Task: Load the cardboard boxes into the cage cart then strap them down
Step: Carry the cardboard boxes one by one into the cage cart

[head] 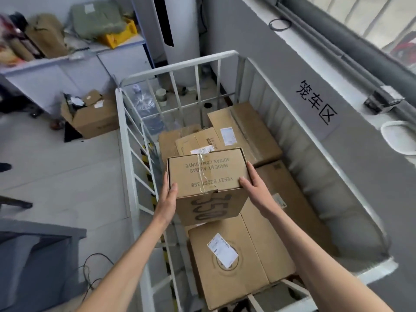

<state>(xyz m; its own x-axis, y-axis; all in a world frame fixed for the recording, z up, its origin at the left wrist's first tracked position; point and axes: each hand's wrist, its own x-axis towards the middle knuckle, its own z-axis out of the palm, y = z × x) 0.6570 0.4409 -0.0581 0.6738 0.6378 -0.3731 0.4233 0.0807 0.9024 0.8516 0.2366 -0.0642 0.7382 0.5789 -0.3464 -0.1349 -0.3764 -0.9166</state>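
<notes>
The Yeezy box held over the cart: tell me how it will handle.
Probably light: the Yeezy box is carried by flat palms alone, left hand and right hand. Likely stiff: its edges look square. Set on end, it may tip.

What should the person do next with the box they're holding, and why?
Probably lower the shoe box straight down onto the labelled box beneath. The left hand and right hand hold it over the cage cart, where other boxes already lie.
</notes>
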